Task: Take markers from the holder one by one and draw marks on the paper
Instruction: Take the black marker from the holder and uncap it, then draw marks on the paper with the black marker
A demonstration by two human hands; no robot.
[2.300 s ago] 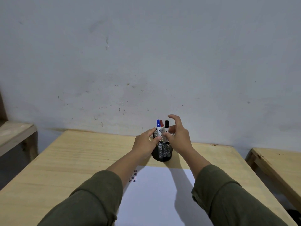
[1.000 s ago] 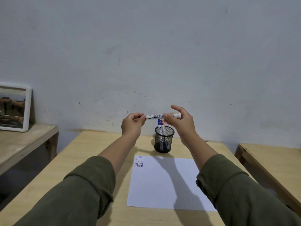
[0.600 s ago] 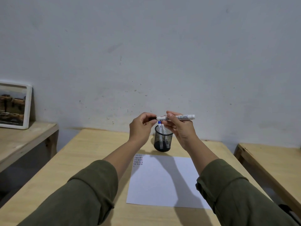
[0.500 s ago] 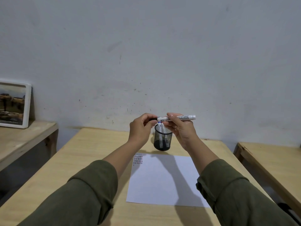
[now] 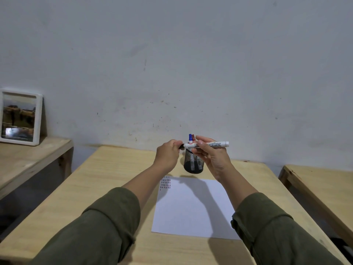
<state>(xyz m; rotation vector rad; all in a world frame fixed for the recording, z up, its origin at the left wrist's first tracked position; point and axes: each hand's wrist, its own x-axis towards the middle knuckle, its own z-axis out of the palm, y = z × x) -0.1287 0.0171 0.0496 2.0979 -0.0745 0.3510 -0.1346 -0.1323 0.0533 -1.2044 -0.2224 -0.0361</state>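
Note:
A black mesh holder (image 5: 193, 165) stands on the wooden table (image 5: 107, 175) beyond a white paper (image 5: 193, 207). A blue-capped marker (image 5: 190, 137) and a red-capped marker (image 5: 193, 136) stick up out of it. My right hand (image 5: 212, 157) holds a white marker (image 5: 210, 144) level in the air in front of the holder. My left hand (image 5: 168, 154) pinches the marker's black cap (image 5: 181, 146) at its left end. Rows of short red and dark marks (image 5: 165, 183) fill the paper's far left corner.
A framed picture (image 5: 20, 117) leans on the wall on a wooden bench at the left. Another wooden bench (image 5: 322, 184) stands at the right. The grey wall rises just behind the table.
My right hand lifted the black marker out of the holder and turned it level. My left hand left the holder and took hold of the cap end. The hands have since held nearly still.

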